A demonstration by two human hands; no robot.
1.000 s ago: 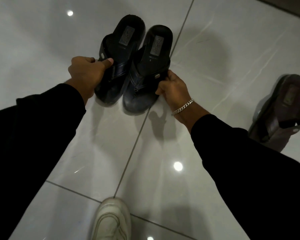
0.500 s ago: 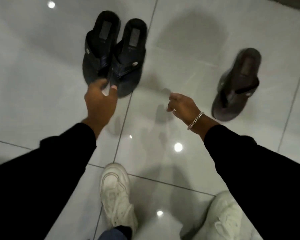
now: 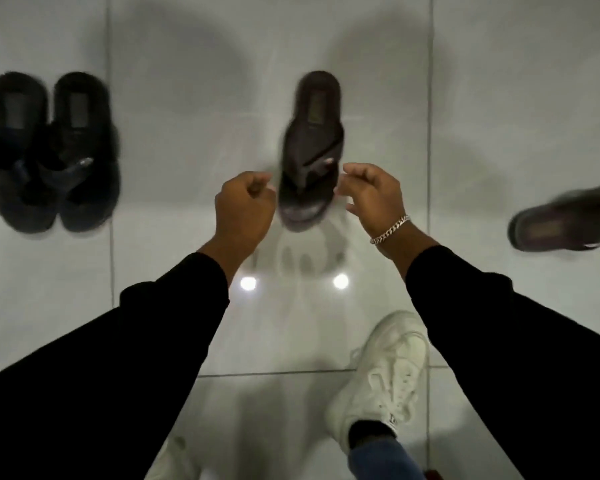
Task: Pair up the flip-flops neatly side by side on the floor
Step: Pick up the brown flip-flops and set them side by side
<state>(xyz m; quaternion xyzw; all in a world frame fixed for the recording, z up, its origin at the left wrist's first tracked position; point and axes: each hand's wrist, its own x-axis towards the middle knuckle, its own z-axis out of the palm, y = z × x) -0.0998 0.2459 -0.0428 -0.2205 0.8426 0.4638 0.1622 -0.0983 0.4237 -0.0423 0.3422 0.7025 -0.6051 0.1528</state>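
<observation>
Two black flip-flops (image 3: 51, 150) lie side by side on the pale tiled floor at the far left. A dark brown flip-flop (image 3: 310, 147) lies in the middle, its toe end toward me. My left hand (image 3: 245, 207) hovers just left of its toe end with fingers curled and nothing in it. My right hand (image 3: 369, 192), with a silver bracelet, hovers just right of it, fingers loosely bent and apart, empty. A second brown flip-flop (image 3: 565, 220) lies crosswise at the right edge, partly cut off.
My white sneaker (image 3: 385, 379) stands on the glossy tiles (image 3: 187, 306) at the lower right; another white sneaker (image 3: 174, 459) shows at the bottom. Two ceiling lights reflect on the floor just below my hands.
Both hands have let go of the black pair and moved right to either side of the brown flip-flop. The view has shifted right, and the second brown flip-flop has come into sight.
</observation>
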